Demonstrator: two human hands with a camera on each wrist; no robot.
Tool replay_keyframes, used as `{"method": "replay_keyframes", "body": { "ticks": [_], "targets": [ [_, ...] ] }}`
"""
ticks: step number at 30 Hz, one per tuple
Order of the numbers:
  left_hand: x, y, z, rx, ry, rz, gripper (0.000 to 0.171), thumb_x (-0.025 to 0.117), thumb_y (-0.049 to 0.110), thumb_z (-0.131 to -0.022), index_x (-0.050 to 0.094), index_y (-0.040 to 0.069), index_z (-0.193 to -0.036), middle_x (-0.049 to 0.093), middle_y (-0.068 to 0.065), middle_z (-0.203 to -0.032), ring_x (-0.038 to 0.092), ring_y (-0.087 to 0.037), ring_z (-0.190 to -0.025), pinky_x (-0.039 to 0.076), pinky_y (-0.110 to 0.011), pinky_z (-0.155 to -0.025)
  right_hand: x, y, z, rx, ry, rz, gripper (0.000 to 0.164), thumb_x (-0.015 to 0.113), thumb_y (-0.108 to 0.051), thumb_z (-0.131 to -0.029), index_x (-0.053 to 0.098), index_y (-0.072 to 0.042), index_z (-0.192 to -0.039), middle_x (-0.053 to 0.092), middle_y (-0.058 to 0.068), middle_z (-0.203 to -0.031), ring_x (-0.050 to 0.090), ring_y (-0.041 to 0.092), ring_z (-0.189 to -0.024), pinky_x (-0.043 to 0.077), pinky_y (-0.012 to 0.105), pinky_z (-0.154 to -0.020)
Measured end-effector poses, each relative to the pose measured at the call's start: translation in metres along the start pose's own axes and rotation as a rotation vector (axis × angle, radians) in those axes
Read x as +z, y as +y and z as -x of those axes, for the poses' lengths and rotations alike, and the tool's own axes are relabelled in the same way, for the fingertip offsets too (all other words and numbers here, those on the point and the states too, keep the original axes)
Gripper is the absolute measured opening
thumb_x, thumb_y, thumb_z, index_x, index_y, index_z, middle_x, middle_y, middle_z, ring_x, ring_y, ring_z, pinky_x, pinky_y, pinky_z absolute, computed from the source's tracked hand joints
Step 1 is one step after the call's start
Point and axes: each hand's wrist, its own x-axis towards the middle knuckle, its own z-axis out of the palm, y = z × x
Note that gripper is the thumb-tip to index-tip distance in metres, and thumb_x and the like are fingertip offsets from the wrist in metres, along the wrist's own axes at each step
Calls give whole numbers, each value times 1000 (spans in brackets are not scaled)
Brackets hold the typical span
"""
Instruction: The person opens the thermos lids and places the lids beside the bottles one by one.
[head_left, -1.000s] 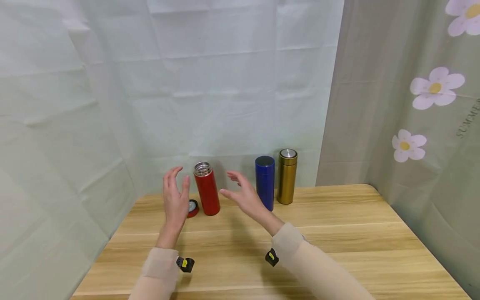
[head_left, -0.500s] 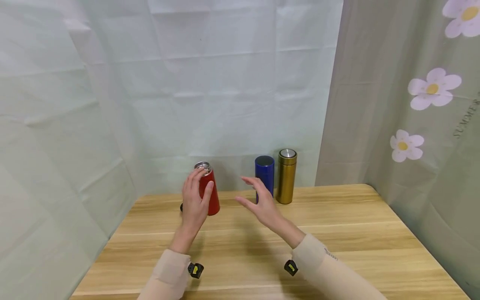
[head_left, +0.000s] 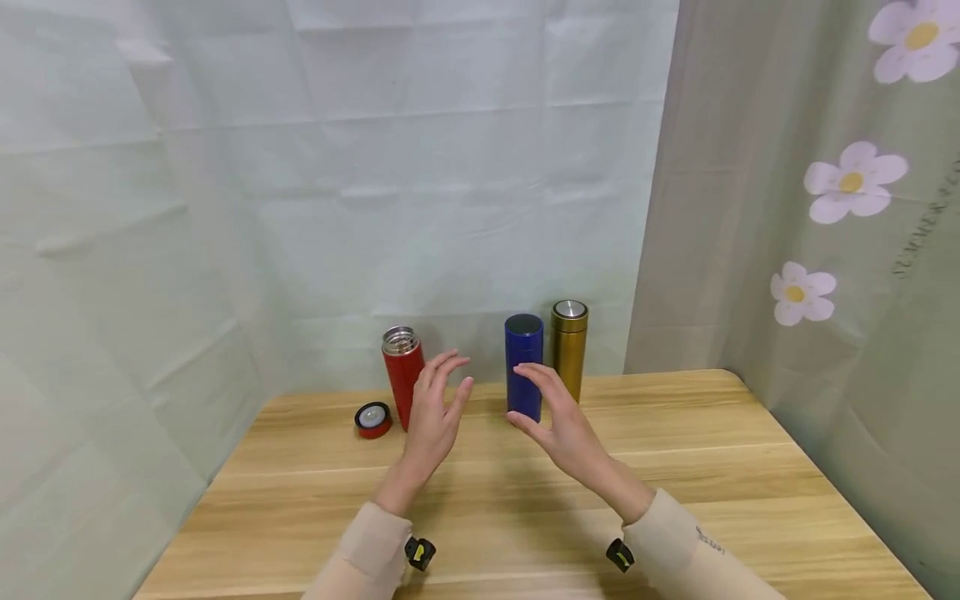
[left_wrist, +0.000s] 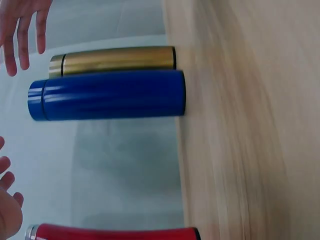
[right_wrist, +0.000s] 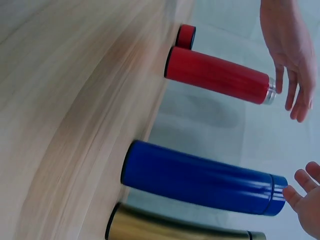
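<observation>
Both hands hover over the table with nothing in them, fingers spread and gently bent. My left hand is in front of and right of the red thermos, covering part of its side. That thermos stands upright without its lid, its steel mouth showing. Its red lid lies to its left, inner side up. My right hand is before the blue thermos, which is upright with its lid on; in the right wrist view the fingertips appear near its top, and contact cannot be told.
A gold thermos with its lid on stands just right of the blue one, partly behind my right hand. The wooden table ends at a pale cloth backdrop. A flowered curtain hangs on the right.
Both hands have moved to the right. The left passed in front of the red thermos, uncovering the lid; the right came from between the red and blue thermoses to before the blue one.
</observation>
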Motion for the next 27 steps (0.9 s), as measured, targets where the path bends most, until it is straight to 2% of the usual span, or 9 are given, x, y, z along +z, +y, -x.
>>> {"method": "replay_keyframes", "body": {
  "ticks": [7, 12, 18, 23, 27],
  "targets": [
    [15, 6, 4, -59, -90, 39, 30, 60, 26, -107, 68, 10, -131, 52, -13, -149, 46, -34, -140, 38, -59, -112, -17, 7, 10, 40, -16, 22, 59, 77, -12, -95, 52, -7, -148, 48, 11, -151, 50, 32, -139, 42, 55, -113],
    [22, 5, 8, -87, -129, 62, 34, 60, 26, -107, 66, 6, -134, 51, -14, -150, 46, -35, -141, 39, -59, -113, -22, 13, 15, 42, -8, 33, 60, 78, -11, -95, 52, -10, -149, 48, 11, -150, 50, 32, -138, 42, 55, -113],
    [30, 5, 8, -105, -151, 74, 37, 62, 24, -106, 64, 2, -136, 51, -14, -149, 47, -34, -140, 39, -56, -114, -30, 16, 17, 27, 7, 36, 62, 79, -8, -93, 52, -10, -149, 49, 15, -150, 49, 32, -139, 41, 55, -114],
    [33, 6, 9, -125, -146, 126, 36, 64, 22, -105, 64, 2, -134, 53, -16, -145, 49, -34, -137, 44, -55, -109, -35, 19, 16, 25, 15, 70, 62, 79, -9, -93, 51, -8, -149, 49, 16, -150, 49, 33, -139, 43, 55, -112],
    [37, 5, 9, -177, -151, 185, 34, 65, 20, -104, 64, 4, -134, 55, -16, -140, 51, -37, -134, 41, -58, -110, -39, 21, 16, 28, 16, 96, 61, 79, -10, -93, 52, -6, -148, 49, 15, -150, 49, 35, -139, 45, 57, -110]
  ]
}}
